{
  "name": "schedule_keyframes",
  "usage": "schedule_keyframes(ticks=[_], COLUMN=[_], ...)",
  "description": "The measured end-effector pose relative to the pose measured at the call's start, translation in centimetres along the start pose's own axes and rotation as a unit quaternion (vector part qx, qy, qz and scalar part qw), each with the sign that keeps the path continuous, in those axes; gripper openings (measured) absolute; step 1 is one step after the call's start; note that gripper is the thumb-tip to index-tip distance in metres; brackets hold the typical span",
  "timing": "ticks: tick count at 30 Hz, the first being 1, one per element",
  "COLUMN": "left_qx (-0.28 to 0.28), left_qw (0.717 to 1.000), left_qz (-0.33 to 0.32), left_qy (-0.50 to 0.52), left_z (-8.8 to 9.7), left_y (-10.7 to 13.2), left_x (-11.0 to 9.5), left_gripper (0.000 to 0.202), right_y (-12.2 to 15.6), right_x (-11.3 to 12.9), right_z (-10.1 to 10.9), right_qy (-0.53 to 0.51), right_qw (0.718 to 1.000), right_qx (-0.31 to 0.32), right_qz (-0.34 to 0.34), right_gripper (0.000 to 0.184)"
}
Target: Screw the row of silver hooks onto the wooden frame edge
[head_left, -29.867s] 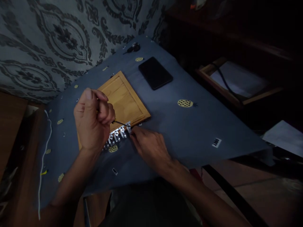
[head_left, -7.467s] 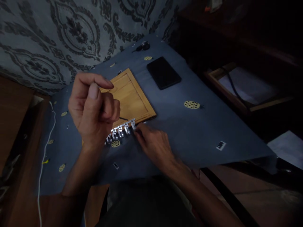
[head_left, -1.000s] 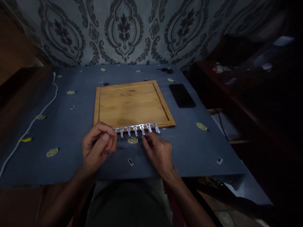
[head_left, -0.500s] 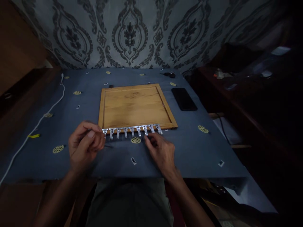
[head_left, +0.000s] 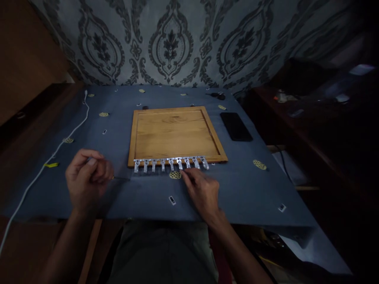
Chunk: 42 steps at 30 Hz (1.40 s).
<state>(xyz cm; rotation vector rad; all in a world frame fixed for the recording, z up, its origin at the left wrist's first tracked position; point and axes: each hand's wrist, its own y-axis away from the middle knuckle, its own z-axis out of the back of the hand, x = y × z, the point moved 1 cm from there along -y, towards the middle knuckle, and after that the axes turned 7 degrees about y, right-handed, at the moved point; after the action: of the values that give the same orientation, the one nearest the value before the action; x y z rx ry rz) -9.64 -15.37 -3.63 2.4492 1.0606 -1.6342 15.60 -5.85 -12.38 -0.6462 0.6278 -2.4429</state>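
A square wooden panel [head_left: 176, 134] lies flat on the blue cloth. Along its near edge runs a metal strip of several silver hooks [head_left: 170, 162]. My left hand [head_left: 87, 179] is closed around a thin screwdriver [head_left: 121, 178], low over the cloth to the left of the panel, its shaft pointing right toward the hook strip. My right hand [head_left: 201, 189] rests on the cloth just below the hook strip, fingers curled, fingertips near the strip's right half; I see nothing in it.
A black phone [head_left: 236, 126] lies right of the panel. A white cable [head_left: 59, 144] runs along the cloth's left side, with a small yellow piece [head_left: 51, 165] by it. A dark small object [head_left: 217, 95] sits at the far edge. Dark furniture stands at the right.
My left hand has drawn left and away from the hook strip with the screwdriver. The view has swung to face the panel squarely. My right hand stays below the strip.
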Motion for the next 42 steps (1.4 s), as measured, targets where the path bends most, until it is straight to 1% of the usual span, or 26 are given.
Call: schedule_keyframes(ticks=[4, 7, 11, 14, 16, 18, 20, 22, 23, 25, 28, 30, 31, 33, 35, 37, 38, 39, 41, 42], left_qx=[-0.021, -0.024, -0.017, -0.005, 0.002, -0.007, -0.03, -0.045, -0.043, -0.022, 0.052, 0.096, 0.102, 0.085, 0.05, 0.031, 0.035, 0.06, 0.168, 0.232], left_qw=[1.0, 1.0, 0.999, 0.996, 0.988, 0.974, 0.959, 0.949, 0.944, 0.925, 0.893, 0.88, 0.876, 0.872, 0.874, 0.88, 0.882, 0.885, 0.889, 0.889], left_qz=[0.0, -0.001, -0.011, -0.031, -0.058, -0.106, -0.16, -0.194, -0.199, -0.209, -0.194, -0.17, -0.162, -0.165, -0.183, -0.202, -0.205, -0.2, -0.16, -0.137], left_qy=[0.002, -0.01, -0.033, -0.083, -0.143, -0.202, -0.234, -0.246, -0.258, -0.316, -0.403, -0.433, -0.443, -0.453, -0.446, -0.429, -0.422, -0.417, -0.394, -0.369], left_z=[0.5, 0.3, -0.3, -0.5, -0.3, 0.1, 0.6, 1.3, 1.7, 2.5, 3.7, 4.5, 4.7, 4.9, 4.2, 2.5, 1.2, -0.3, -3.4, -4.9], left_y=[-0.1, -0.2, -0.1, 0.3, 0.6, 0.6, 0.1, -0.8, -1.2, -2.0, -2.3, -2.1, -2.0, -1.8, -1.5, -0.7, -0.1, 0.5, 2.1, 2.8], left_x=[0.0, 0.1, 0.0, 0.0, 0.2, 0.5, 1.0, 1.5, 1.8, 2.4, 3.3, 3.8, 4.0, 4.0, 3.3, 1.9, 1.0, 0.1, -1.6, -2.2], left_gripper=[0.004, 0.006, 0.005, 0.008, 0.009, 0.011, 0.013, 0.014, 0.015, 0.018, 0.021, 0.021, 0.021, 0.019, 0.018, 0.018, 0.018, 0.02, 0.026, 0.029], right_y=[-0.1, -0.1, -0.2, -0.3, -0.3, -0.4, -0.4, -0.4, -0.4, -0.4, -0.2, -0.2, -0.2, -0.3, -0.5, -0.7, -0.8, -0.9, -1.0, -1.0], right_x=[-0.1, 0.1, 0.5, 0.8, 0.9, 1.0, 1.1, 1.1, 1.1, 1.0, 0.7, 0.5, 0.5, 0.7, 1.3, 2.4, 3.2, 3.9, 5.5, 6.1], right_z=[0.1, 0.3, 0.3, 0.2, 0.1, 0.1, 0.0, 0.1, 0.1, 0.1, 0.0, -0.1, -0.1, 0.0, 0.4, 1.1, 1.5, 1.9, 2.7, 3.0], right_qy=[-0.015, -0.037, -0.05, -0.061, -0.069, -0.075, -0.075, -0.073, -0.074, -0.078, -0.078, -0.083, -0.092, -0.122, -0.16, -0.201, -0.229, -0.258, -0.313, -0.33], right_qw=[1.0, 0.999, 0.999, 0.997, 0.997, 0.996, 0.996, 0.995, 0.995, 0.995, 0.996, 0.995, 0.995, 0.991, 0.984, 0.975, 0.968, 0.959, 0.938, 0.93], right_qx=[0.005, 0.007, 0.009, 0.016, 0.021, 0.018, 0.005, -0.007, -0.009, -0.004, 0.007, 0.003, 0.003, 0.011, 0.026, 0.043, 0.057, 0.077, 0.105, 0.119], right_qz=[0.015, 0.018, 0.019, 0.032, 0.04, 0.047, 0.056, 0.065, 0.067, 0.064, 0.053, 0.049, 0.049, 0.056, 0.069, 0.083, 0.089, 0.09, 0.105, 0.111], right_gripper=[0.043, 0.04, 0.04, 0.039, 0.037, 0.036, 0.037, 0.037, 0.037, 0.036, 0.035, 0.034, 0.033, 0.029, 0.025, 0.019, 0.019, 0.026, 0.042, 0.045])
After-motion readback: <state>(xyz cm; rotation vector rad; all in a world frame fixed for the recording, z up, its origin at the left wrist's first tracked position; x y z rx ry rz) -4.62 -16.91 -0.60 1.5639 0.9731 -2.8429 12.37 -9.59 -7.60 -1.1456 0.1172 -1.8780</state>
